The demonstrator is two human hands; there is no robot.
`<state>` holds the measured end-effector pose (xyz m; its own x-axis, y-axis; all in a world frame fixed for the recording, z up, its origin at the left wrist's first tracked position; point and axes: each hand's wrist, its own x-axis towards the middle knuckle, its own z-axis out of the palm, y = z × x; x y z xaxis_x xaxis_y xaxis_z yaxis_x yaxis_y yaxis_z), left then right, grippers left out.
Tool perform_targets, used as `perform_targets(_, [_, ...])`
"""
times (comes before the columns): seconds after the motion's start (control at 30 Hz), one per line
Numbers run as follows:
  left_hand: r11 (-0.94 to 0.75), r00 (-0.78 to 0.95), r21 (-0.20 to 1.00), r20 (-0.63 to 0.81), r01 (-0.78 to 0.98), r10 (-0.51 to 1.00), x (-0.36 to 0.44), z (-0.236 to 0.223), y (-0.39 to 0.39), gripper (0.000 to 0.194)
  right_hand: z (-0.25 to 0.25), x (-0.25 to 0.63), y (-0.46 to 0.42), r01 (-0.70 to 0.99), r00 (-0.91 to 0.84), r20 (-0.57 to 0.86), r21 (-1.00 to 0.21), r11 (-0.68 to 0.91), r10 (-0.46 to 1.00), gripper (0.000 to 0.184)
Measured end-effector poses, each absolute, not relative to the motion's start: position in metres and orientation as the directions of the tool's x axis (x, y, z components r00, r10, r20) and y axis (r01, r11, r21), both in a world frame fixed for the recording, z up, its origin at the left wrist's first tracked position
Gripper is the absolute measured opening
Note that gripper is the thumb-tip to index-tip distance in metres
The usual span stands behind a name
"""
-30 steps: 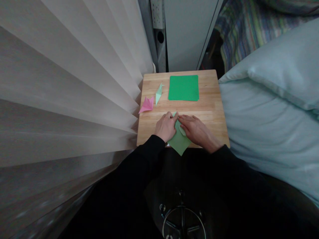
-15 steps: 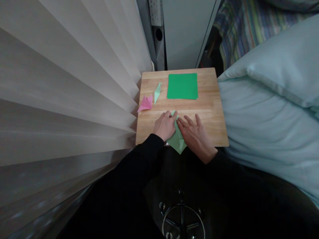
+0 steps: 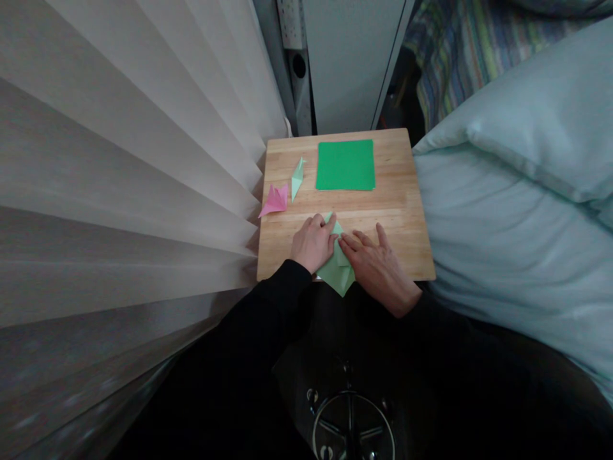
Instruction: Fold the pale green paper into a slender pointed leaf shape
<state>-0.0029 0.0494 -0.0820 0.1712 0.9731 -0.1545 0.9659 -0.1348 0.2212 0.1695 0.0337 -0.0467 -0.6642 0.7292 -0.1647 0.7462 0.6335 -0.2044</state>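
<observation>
A light green sheet of origami paper (image 3: 338,276), partly folded, lies at the near edge of the wooden board, one corner pointing toward me past the edge. My left hand (image 3: 311,243) holds down its left side, index finger pressed near the far tip and the other fingers curled. From the right, my right hand (image 3: 378,267) rests fingertips on the paper's right side, its fingers spread. Both hands cover part of the folds. Farther left lie a pink folded paper piece (image 3: 274,200) and a slim pale green folded piece (image 3: 297,179).
A stack of green paper (image 3: 345,165) lies at the far side of the wooden board (image 3: 397,204). A pleated pale curtain (image 3: 143,160) borders the left. Pale bedding (image 3: 512,211) is close on the right, and a grey cabinet (image 3: 352,64) stands behind.
The view has shifted slightly, so the board appears a little farther left. My right fingertips have slid slightly nearer to me along the paper; my left hand still presses it.
</observation>
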Motion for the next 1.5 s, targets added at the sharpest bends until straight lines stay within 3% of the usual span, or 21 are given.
perform_targets(0.23, [-0.129, 0.155, 0.153, -0.170, 0.980, 0.973, 0.005, -0.082, 0.045, 0.053, -0.044, 0.174, 0.036, 0.734, -0.677, -0.156, -0.228, 0.640, 0.720, 0.045])
perform_targets(0.33, [-0.124, 0.147, 0.137, -0.175, 0.983, 0.974, 0.008, -0.079, 0.043, 0.053, -0.047, 0.176, 0.034, 0.732, -0.668, -0.107, -0.268, 0.626, 0.736, 0.033])
perform_targets(0.4, [-0.117, 0.141, 0.133, -0.185, 0.984, 0.973, 0.009, -0.076, 0.042, 0.053, -0.049, 0.176, 0.034, 0.715, -0.680, -0.069, -0.281, 0.640, 0.730, 0.035])
perform_targets(0.47, [-0.100, 0.130, 0.148, -0.206, 0.984, 0.970, 0.008, -0.073, 0.042, 0.054, -0.050, 0.175, 0.035, 0.693, -0.703, -0.042, -0.265, 0.671, 0.710, 0.035])
perform_targets(0.53, [-0.071, 0.113, 0.195, -0.213, 0.978, 0.970, 0.005, -0.069, 0.043, 0.054, -0.049, 0.174, 0.040, 0.694, -0.707, -0.030, -0.227, 0.684, 0.707, 0.019])
perform_targets(0.6, [-0.050, 0.092, 0.250, -0.160, 0.967, 0.983, -0.001, -0.065, 0.045, 0.050, -0.047, 0.175, 0.048, 0.722, -0.680, -0.028, -0.200, 0.663, 0.733, 0.019])
perform_targets(0.77, [-0.202, 0.212, 0.302, -0.001, 0.932, 0.977, -0.010, -0.060, 0.049, 0.060, -0.051, 0.188, 0.070, 0.838, -0.520, -0.036, -0.217, 0.501, 0.854, 0.025])
perform_targets(0.93, [-0.336, 0.362, 0.260, -0.057, 0.905, 0.931, -0.004, -0.070, 0.044, 0.066, -0.060, 0.197, 0.083, 0.895, -0.412, -0.102, -0.229, 0.382, 0.905, 0.027])
perform_targets(1.07, [-0.358, 0.389, 0.236, -0.096, 0.903, 0.916, 0.000, -0.077, 0.039, 0.064, -0.067, 0.198, 0.090, 0.903, -0.411, -0.131, -0.196, 0.382, 0.902, 0.024])
perform_targets(1.4, [-0.162, 0.190, 0.239, -0.100, 0.957, 0.977, 0.003, -0.068, 0.042, 0.031, -0.060, 0.170, 0.056, 0.885, -0.462, -0.133, -0.121, 0.449, 0.877, 0.031])
perform_targets(1.5, [-0.079, 0.117, 0.265, -0.130, 0.961, 0.985, 0.003, -0.068, 0.044, 0.013, -0.057, 0.166, 0.033, 0.866, -0.501, -0.161, -0.110, 0.488, 0.851, 0.029])
